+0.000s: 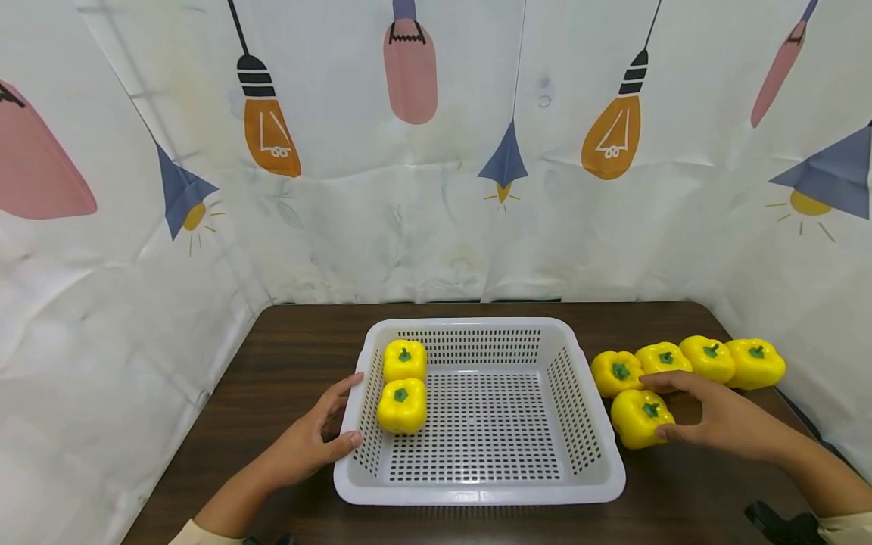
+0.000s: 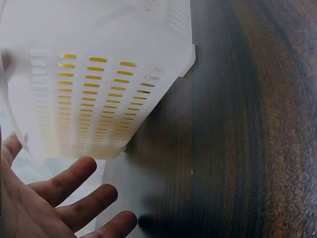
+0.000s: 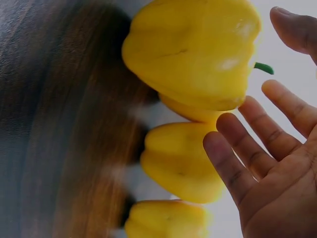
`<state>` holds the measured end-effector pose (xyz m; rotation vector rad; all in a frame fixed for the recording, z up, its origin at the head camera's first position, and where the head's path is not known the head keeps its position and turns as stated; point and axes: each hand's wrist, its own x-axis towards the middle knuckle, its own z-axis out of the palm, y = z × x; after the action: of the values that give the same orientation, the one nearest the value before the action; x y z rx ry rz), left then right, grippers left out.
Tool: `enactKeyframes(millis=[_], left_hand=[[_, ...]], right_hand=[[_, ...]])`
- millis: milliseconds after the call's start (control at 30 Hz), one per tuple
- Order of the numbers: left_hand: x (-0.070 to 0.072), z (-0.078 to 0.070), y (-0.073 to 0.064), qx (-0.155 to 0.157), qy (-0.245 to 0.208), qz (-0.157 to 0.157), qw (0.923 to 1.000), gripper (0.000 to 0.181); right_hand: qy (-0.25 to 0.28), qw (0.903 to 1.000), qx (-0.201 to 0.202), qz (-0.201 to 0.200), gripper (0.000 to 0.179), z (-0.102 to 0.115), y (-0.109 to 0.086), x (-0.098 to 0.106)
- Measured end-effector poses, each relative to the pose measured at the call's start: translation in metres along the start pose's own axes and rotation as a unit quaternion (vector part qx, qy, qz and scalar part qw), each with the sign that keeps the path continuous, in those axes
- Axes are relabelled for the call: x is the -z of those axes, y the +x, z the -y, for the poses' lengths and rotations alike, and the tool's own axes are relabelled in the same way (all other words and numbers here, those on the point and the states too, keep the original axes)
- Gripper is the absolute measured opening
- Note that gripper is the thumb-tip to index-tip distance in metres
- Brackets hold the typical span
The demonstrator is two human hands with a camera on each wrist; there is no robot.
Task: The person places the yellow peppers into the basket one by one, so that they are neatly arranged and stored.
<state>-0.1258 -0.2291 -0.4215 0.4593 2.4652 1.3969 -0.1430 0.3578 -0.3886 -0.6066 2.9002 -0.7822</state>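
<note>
A white perforated plastic basket (image 1: pixel 480 496) sits on the table, with two yellow bell peppers (image 1: pixel 402 406) along its left inner side. At the basket's left rim, my left hand (image 1: pixel 309 446) rests its thumb and a fingertip; the left wrist view shows its other fingers (image 2: pixel 89 206) spread outside the slotted wall. My right hand (image 1: pixel 725 412) reaches around the nearest loose yellow bell pepper (image 1: pixel 640 418), right of the basket. In the right wrist view its fingers (image 3: pixel 247 144) are extended beside that pepper (image 3: pixel 193 54), whose green stem shows, and the thumb is held apart.
Several more yellow bell peppers (image 1: pixel 708 358) stand in a row behind the right hand, towards the table's back right. The dark wooden table (image 1: pixel 300 341) meets a white curtain (image 1: pixel 436 242) printed with lamps. A black object (image 1: pixel 783 524) lies near the right sleeve.
</note>
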Motion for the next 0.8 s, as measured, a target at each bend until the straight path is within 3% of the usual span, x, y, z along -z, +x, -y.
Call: enactKeyframes(millis=[200, 800], left_hand=[[0.000, -0.001, 0.000, 0.002, -0.003, 0.002, 1.0000, 0.077], [0.000, -0.001, 0.000, 0.009, 0.001, -0.004, 1.0000, 0.077]], right_hand=[[-0.026, 0.9996, -0.009, -0.001, 0.064, -0.007, -0.003, -0.005], [0.019, 0.9998, 0.010, -0.003, 0.064, -0.017, -0.003, -0.012]])
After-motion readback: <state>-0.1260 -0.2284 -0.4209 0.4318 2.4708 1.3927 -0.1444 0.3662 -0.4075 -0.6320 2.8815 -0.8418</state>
